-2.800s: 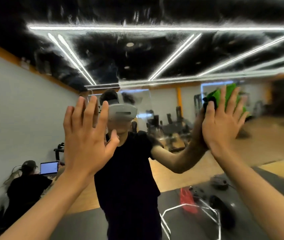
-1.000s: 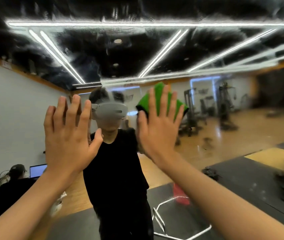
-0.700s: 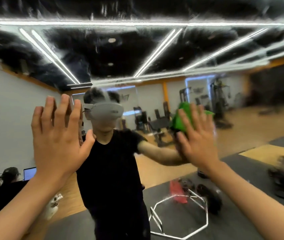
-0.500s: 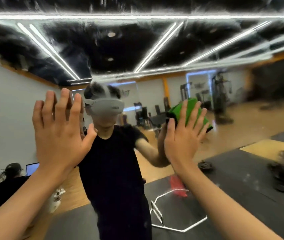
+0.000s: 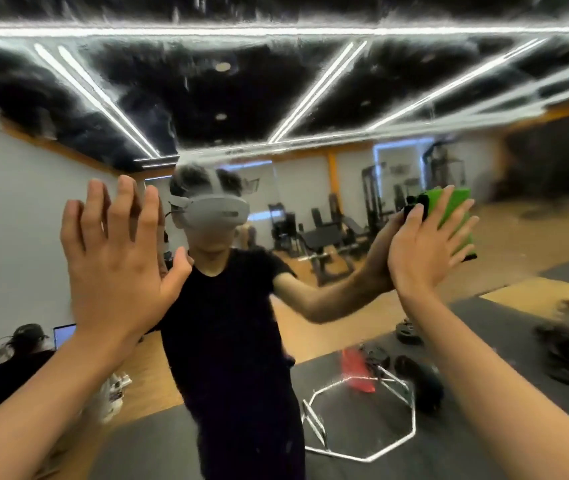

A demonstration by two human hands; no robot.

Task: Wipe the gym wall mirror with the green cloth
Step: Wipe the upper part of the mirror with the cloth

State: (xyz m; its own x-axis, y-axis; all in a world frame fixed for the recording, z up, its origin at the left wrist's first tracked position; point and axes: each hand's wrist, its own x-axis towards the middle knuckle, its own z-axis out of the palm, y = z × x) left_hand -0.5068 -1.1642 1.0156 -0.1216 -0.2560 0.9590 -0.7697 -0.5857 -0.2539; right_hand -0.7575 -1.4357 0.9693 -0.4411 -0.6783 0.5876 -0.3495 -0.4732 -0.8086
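The person is pressing the green cloth [image 5: 453, 216] flat against the gym wall mirror [image 5: 276, 81] with the right hand [image 5: 425, 251], at about head height and to the right of the reflected figure [image 5: 227, 323]. To do this stroke well, the palm should probably be spreading even pressure over the whole cloth, with passes overlapping so that no streak is left between them. The glass higher up, where the reflected ceiling looks smeared, seems to be needing work too. The right hand is lying open, fingers straight and fanned across the cloth with nothing curled round it, so only the push against the glass is holding the cloth, and it could slip if that eases. The right arm is reaching up and forward from the lower right. The left hand [image 5: 116, 258] is raised open as well, fingers spread and holding nothing. It seems to be bracing on the glass, though contact is hard to confirm.
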